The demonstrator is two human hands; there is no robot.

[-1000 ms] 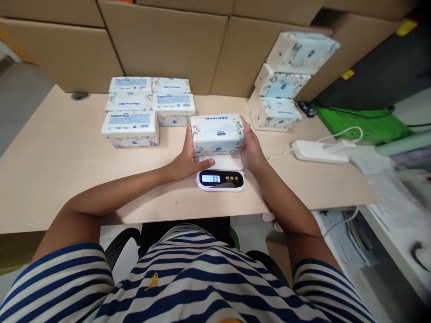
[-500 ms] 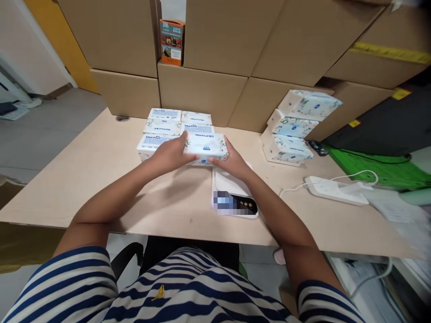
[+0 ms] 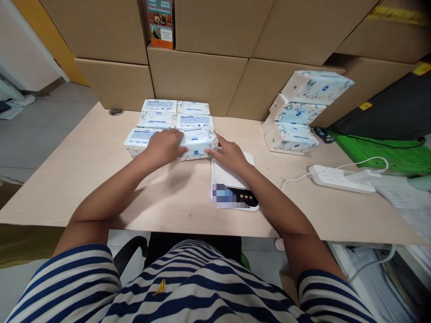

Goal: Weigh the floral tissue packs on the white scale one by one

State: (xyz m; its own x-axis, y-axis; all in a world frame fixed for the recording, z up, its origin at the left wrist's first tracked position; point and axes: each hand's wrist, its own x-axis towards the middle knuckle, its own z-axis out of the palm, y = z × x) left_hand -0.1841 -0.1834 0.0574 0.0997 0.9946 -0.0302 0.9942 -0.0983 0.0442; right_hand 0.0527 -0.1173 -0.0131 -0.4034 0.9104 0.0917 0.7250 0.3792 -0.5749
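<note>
Between my two hands is a tissue pack [image 3: 197, 142], white and pale blue with a leaf print. My left hand [image 3: 166, 146] grips its left end, thumb on the front face and fingers over the top. On its right end is my right hand [image 3: 230, 154], closed with the thumb at the front. The pack sits at the front right of a block of similar tissue packs [image 3: 158, 119] in two columns, right against its neighbours. Just right of it, a white kitchen scale [image 3: 232, 177] lies partly under my right hand and forearm.
A stack of three tissue packs [image 3: 296, 112] stands at the right. Beyond it are a white power strip [image 3: 340, 178] with a cable and a green tray [image 3: 373, 152]. Cardboard boxes [image 3: 198, 83] wall the back of the table [image 3: 161, 202], with an orange box [image 3: 160, 24] among them.
Both hands have brought the tissue pack down and to the left, into line with the front row. The camera view has tilted slightly downward.
</note>
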